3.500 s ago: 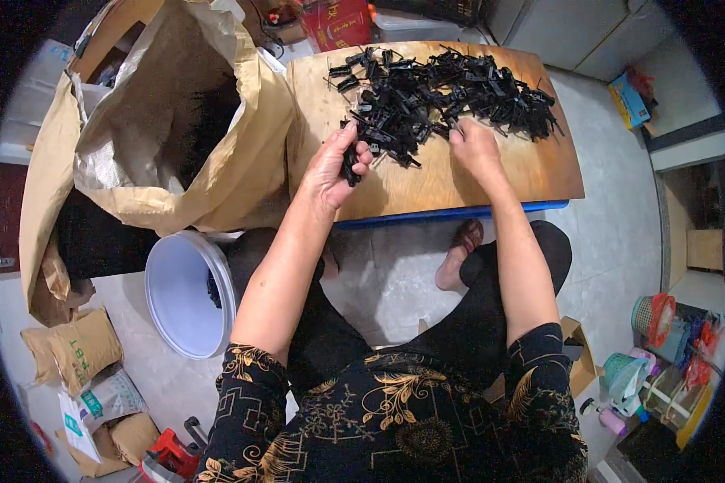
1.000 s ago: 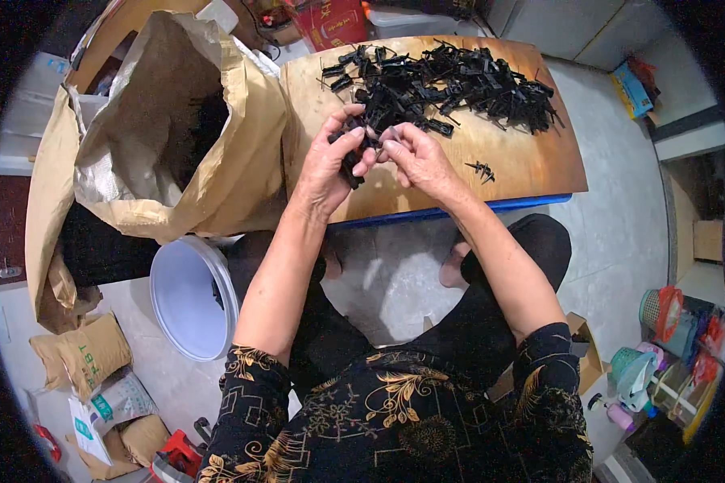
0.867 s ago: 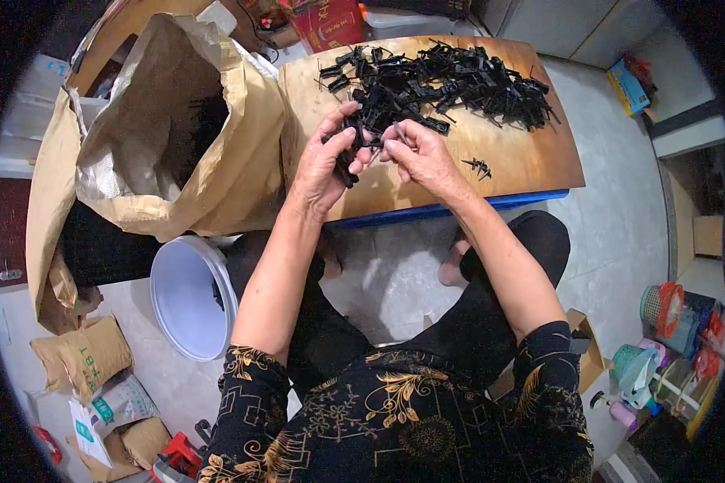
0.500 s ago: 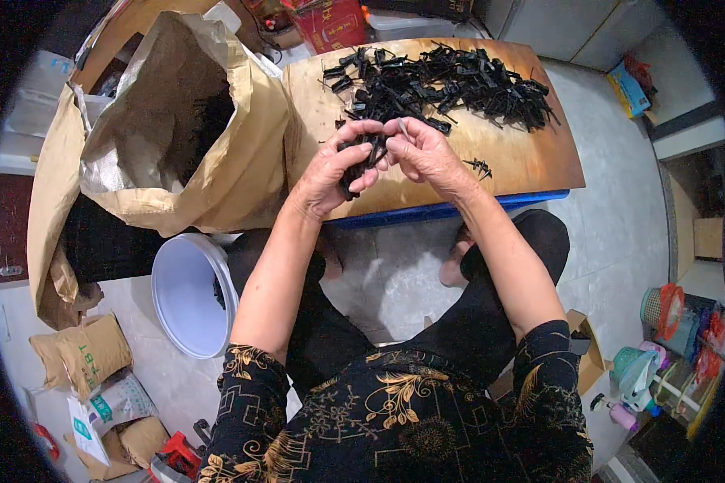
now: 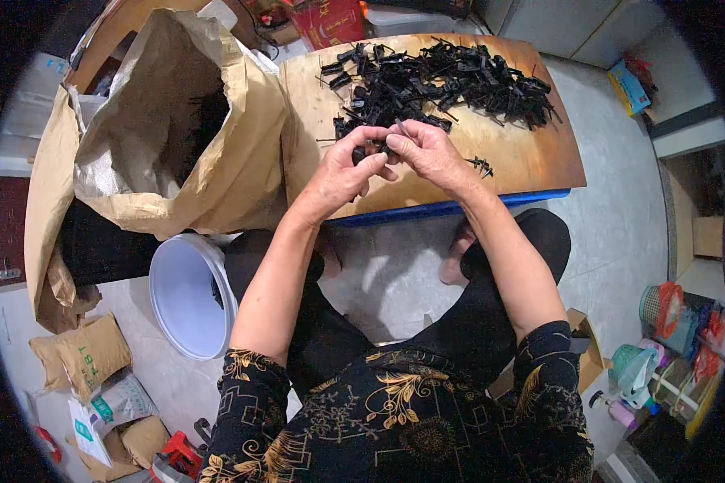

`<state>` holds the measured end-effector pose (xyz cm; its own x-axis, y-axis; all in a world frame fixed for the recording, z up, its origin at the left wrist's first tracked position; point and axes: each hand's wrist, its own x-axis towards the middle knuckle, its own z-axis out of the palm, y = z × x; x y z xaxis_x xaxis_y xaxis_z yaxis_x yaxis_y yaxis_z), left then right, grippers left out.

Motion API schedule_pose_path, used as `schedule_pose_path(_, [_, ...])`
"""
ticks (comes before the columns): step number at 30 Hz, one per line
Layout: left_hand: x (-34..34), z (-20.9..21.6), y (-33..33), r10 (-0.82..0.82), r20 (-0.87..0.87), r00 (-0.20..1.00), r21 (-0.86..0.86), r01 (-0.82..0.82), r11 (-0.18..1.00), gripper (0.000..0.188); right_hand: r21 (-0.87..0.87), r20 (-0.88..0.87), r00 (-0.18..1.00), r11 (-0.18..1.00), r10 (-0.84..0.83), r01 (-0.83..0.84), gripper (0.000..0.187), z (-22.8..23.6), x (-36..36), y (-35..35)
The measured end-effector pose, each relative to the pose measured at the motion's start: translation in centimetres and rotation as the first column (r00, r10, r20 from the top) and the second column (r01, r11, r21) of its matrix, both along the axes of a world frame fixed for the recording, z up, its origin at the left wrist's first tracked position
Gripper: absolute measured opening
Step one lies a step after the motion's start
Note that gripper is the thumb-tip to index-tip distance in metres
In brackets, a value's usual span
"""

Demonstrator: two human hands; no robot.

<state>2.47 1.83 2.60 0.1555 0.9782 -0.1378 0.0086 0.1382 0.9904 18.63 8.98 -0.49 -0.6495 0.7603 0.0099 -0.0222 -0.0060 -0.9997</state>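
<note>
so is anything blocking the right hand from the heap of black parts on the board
Nothing visible does: the heap of black parts lies just beyond the right hand on the wooden board, and the small dark cluster sits off to the right.

Green lettering is noted on the brown sack (image 5: 105, 344) and white bag (image 5: 125, 398), yellowish characters on the red box (image 5: 328, 24).

Beyond your left hand (image 5: 342, 175) and right hand (image 5: 432, 161), a jumbled heap of black parts (image 5: 475, 80) lies on your wooden counter (image 5: 540, 157); a small cluster of black pieces (image 5: 481, 167) rests just beside your right hand.
</note>
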Motion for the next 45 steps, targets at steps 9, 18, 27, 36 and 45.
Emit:
schedule_pose_path(9, [0.3, -0.5, 0.3, 0.227, -0.129, 0.965, 0.062, -0.221, 0.973, 0.036, -0.416, -0.073, 0.995, 0.909, -0.074, 0.037, 0.03, 1.1, -0.9, -1.6])
schedule_pose_path(18, [0.7, -0.8, 0.7, 0.249, -0.179, 0.952, 0.076, -0.239, 0.968, 0.036, -0.46, -0.079, 0.995, 0.888, -0.065, 0.021, 0.037, 1.1, -1.8, -2.0])
schedule_pose_path(27, [0.7, -1.5, 1.2, 0.289, -0.105, 0.952, 0.058, -0.284, 0.957, 0.036, -0.534, -0.121, 0.989, 0.846, -0.083, 0.006, 0.035, 1.1, -2.2, -1.6])
schedule_pose_path(36, [0.2, -1.6, 1.9, 0.319, -0.082, 0.944, -0.021, -0.322, 0.947, 0.034, -0.572, -0.139, 0.987, 0.82, -0.087, -0.009, 0.034, 0.7, -2.9, -1.1])
schedule_pose_path(45, [0.3, -2.5, 2.1, 0.393, -0.261, 0.882, 0.192, -0.352, 0.916, 0.038, -0.615, -0.097, 0.994, 0.789, -0.057, -0.015, 0.028, 0.3, -3.4, -0.5])
